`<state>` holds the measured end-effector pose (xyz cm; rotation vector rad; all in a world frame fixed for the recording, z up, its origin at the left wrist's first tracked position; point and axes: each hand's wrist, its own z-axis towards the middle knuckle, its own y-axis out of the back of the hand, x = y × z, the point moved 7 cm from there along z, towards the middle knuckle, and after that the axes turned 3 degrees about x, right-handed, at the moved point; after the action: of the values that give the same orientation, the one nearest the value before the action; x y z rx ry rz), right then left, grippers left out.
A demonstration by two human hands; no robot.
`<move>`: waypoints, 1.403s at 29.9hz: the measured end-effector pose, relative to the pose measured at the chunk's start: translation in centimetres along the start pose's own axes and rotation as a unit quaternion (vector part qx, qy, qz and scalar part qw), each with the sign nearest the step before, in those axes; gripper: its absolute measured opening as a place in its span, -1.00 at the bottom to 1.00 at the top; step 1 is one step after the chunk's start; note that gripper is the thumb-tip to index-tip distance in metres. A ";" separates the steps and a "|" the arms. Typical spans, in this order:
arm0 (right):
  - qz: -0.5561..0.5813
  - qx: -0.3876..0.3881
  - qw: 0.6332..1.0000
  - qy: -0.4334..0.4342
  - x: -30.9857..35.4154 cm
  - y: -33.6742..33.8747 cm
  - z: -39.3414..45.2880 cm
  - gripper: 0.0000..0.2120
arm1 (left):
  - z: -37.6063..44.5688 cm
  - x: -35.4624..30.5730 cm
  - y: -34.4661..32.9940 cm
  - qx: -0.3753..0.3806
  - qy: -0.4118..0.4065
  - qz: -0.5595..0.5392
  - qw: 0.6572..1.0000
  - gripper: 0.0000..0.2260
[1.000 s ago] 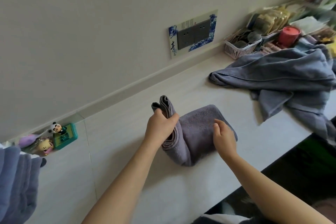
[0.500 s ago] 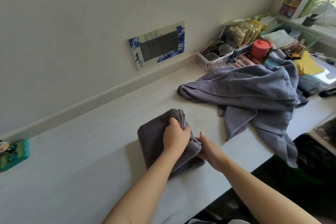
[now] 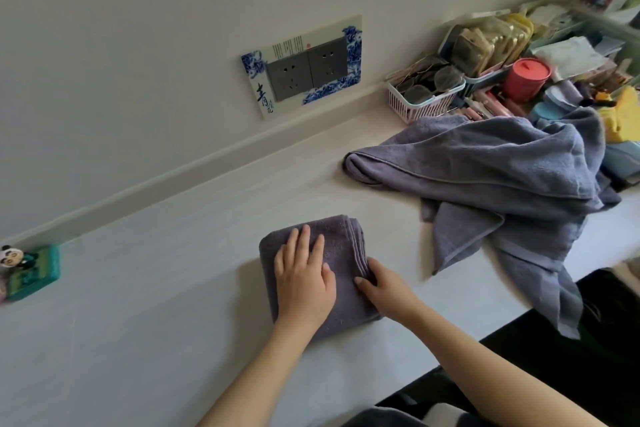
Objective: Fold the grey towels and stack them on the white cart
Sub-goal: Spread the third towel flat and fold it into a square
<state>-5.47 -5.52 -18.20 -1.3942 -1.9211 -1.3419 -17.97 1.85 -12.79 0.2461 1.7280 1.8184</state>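
Observation:
A small grey towel (image 3: 341,246), folded into a thick square, lies on the white counter (image 3: 156,288) in front of me. My left hand (image 3: 304,274) lies flat on top of it with straight fingers, pressing it down. My right hand (image 3: 381,282) touches the towel's right edge, where the layered folds show; its thumb lies on top and its fingers are tucked along the side. A larger grey towel (image 3: 491,184) lies crumpled and unfolded further right, one end hanging over the counter's front edge. The white cart is out of view.
A socket plate with a blue and white frame (image 3: 304,66) is on the wall behind. A pink basket (image 3: 420,97), a red jar (image 3: 526,78) and assorted clutter fill the far right corner. A green box with a panda figure (image 3: 29,270) sits at the left.
My left hand brought the raised half of the towel over and down, let go of it and now lies flat on the folded square. My right hand shifted to the towel's right edge.

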 end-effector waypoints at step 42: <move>0.252 0.151 0.950 -0.102 8.6 -12.8 -0.1 -0.44 | -14.6 20.1 3.5 0.058 0.422 -0.676 0.601 -0.29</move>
<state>-20.38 -1.87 -17.40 -1.7522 -1.6349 -0.6584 -42.70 0.61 -16.78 -1.6900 1.6032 0.5353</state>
